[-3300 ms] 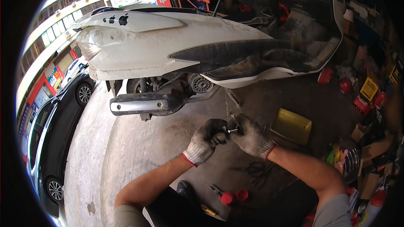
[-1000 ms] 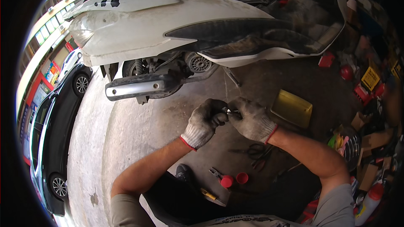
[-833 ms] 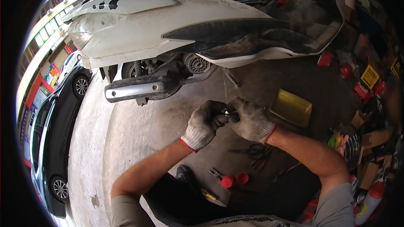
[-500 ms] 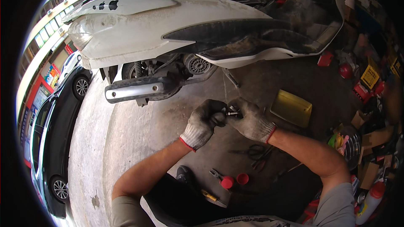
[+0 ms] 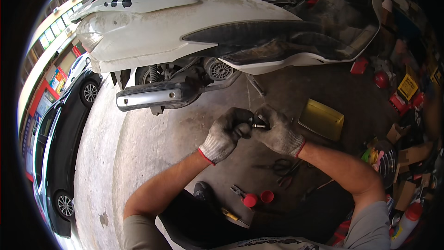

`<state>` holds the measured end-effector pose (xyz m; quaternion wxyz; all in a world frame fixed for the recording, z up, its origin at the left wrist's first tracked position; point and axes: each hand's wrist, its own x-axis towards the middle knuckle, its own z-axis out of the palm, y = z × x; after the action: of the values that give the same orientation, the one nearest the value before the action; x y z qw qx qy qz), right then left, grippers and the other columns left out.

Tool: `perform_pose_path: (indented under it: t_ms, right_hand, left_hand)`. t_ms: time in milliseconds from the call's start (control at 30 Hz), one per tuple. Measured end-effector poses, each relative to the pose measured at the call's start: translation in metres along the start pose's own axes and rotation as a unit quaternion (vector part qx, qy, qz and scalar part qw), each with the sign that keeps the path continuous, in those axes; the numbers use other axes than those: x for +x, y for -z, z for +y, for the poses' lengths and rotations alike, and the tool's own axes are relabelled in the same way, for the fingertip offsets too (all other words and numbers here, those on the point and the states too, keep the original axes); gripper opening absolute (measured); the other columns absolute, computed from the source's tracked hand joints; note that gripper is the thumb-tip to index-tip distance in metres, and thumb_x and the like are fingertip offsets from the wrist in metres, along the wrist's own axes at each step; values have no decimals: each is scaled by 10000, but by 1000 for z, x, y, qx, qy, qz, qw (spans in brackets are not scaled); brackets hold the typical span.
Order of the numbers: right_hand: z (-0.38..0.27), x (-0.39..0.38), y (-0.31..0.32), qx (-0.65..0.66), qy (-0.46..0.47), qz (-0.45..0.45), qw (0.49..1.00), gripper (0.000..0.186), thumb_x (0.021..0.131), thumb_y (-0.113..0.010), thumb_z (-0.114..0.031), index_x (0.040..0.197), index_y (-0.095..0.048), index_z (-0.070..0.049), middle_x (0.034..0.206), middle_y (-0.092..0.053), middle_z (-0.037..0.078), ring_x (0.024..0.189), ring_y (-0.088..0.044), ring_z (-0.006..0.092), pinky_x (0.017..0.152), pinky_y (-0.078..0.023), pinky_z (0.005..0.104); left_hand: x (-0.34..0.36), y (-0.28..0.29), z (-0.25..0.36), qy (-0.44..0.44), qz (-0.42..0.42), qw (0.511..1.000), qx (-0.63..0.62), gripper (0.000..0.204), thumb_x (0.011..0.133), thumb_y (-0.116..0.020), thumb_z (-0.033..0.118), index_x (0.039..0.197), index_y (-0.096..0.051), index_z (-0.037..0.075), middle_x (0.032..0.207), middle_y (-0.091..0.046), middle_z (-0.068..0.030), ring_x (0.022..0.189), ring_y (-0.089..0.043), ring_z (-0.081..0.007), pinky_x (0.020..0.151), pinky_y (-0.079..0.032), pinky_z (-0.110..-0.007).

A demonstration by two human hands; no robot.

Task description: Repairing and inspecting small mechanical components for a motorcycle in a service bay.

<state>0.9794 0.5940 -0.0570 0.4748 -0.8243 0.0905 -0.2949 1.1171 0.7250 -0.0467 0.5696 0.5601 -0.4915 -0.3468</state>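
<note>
Small metal piece (image 5: 259,126), short and bright, held in the air above the concrete floor (image 5: 152,153), between my left hand (image 5: 225,130) and my right hand (image 5: 279,133). At far left stands a dark car (image 5: 58,143); next, across the upper part of the view, extends the white scooter (image 5: 143,37), its muffler (image 5: 152,98) on the side toward me. My left hand, in a knitted glove (image 5: 217,147), has its fingers curled, their tips close to the left end of the piece; I cannot tell whether they pinch anything. Below, on the floor, are pliers (image 5: 238,191) and two small red containers (image 5: 250,200). My right hand, gloved alike, has thumb and fingers bent and closed about the piece, part of which shows between them. Under that hand lie dark scissors (image 5: 280,165); to its right, a yellow tray (image 5: 321,119); at far right, cardboard (image 5: 406,194). Probable fault: a drop. Thick knit dulls touch, so a slight easing of my right thumb could let the piece turn or slip; fallen, it might roll among the tools and be hard to find on the shaded floor.
</note>
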Motion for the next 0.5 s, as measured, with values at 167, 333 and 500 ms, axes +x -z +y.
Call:
perform_pose_path:
  t_ms: [167,333,500]
  right_hand:
    - [-2,2,4,16,8,-20,1000,246,770,-713,-60,936,-531,-61,810,-603,76,764,-609,168,690,-499,325]
    - [7,2,2,25,-29,7,999,214,803,-688,-77,972,-555,-73,828,-611,71,767,-609,163,708,-497,323]
    - [11,7,12,30,-181,-101,978,181,860,-650,-176,976,-572,-62,855,-625,64,776,-610,154,748,-491,318]
  left_hand:
    - [0,4,-1,11,-4,1000,-13,297,933,-603,125,1168,-487,-15,1035,-603,-95,858,-608,-145,745,-530,-273]
    - [1,7,-10,-9,5,998,-55,274,933,-606,125,1137,-488,-15,970,-612,-91,825,-605,-140,718,-516,-269]
    - [0,1,-12,4,17,999,-36,237,928,-596,76,1120,-489,-14,916,-613,-79,789,-590,-134,702,-499,-262]
